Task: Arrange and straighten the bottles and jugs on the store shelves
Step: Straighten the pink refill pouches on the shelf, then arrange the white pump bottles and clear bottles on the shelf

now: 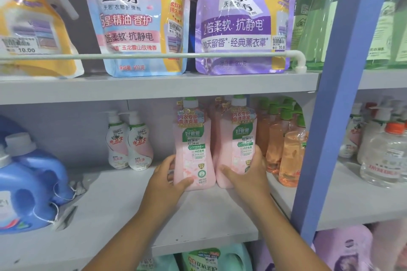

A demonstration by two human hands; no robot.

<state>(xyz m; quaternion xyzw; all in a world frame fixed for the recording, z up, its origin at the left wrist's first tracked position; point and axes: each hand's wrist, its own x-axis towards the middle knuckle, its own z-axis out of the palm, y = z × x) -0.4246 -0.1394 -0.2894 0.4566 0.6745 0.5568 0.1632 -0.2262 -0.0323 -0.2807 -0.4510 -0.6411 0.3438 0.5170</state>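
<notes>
Middle shelf (123, 211), left to right. We note blue jugs (33, 184) at the far left edge, caps up. Next, well back on the shelf, two small white pump bottles (130, 143) stand upright, touching each other.

Centre: two pink bottles, upright, side by side and near touching at the base. Our left hand (164, 179) grasps the left pink bottle (193, 149) low down, thumb across its front, fingers wrapped round its left side. Our right hand (248, 173) grasps the right pink bottle (239, 145) low down, thumb on the front, fingers round its right side. More pink bottles stand behind these two.

Just right of the right hand, a row of orange bottles (286, 145) with green caps runs front to back, against the blue upright (330, 98).

Upper shelf: refill pouches (240, 21) stand behind a white rail (154, 56). Beyond the upright, clear bottles (383, 156) sit on the neighbouring shelf.
</notes>
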